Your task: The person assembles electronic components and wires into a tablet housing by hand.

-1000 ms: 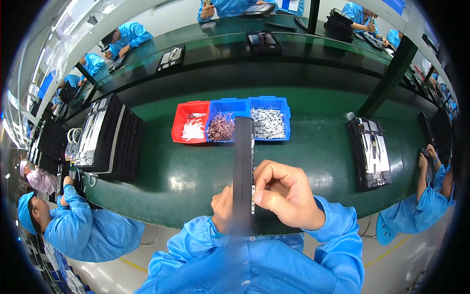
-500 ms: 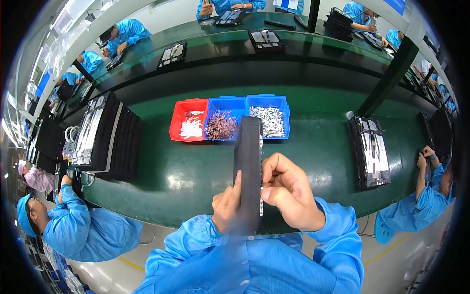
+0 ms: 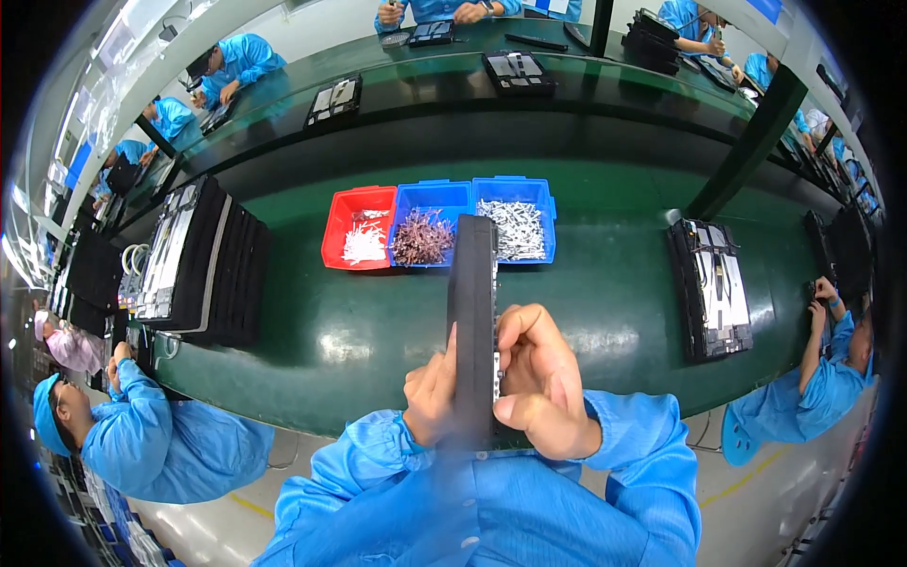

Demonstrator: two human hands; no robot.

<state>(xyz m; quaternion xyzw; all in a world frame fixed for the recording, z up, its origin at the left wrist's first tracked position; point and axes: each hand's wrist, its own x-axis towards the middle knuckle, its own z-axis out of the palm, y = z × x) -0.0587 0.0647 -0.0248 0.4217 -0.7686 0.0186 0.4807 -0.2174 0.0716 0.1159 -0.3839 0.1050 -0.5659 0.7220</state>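
Observation:
A black flat electronic unit (image 3: 470, 321) stands on edge in front of me, its narrow side toward me. My left hand (image 3: 431, 389) grips it from the left, fingers against the black face. On the opposite face, a row of small light-coloured parts shows in a thin strip. My right hand (image 3: 548, 383) is at that face, fingers curled and thumb touching low down near the edge. Whatever its fingertips pinch is hidden. Beyond the unit sit a red bin (image 3: 331, 231) with white pieces, a blue bin (image 3: 435, 197) with brownish pieces and another blue bin (image 3: 551, 227) with white-grey pieces.
On the green table (image 3: 605, 274), a tall stack of black units (image 3: 203, 265) stands at left and a smaller pile (image 3: 710, 288) at right. A dark post (image 3: 751, 142) rises behind. More units (image 3: 333, 99) rest on the shelf. People in blue work around.
My right thumb has shifted lower along the unit's face, further from the forefinger. The unit and both hands have drifted slightly left in view.

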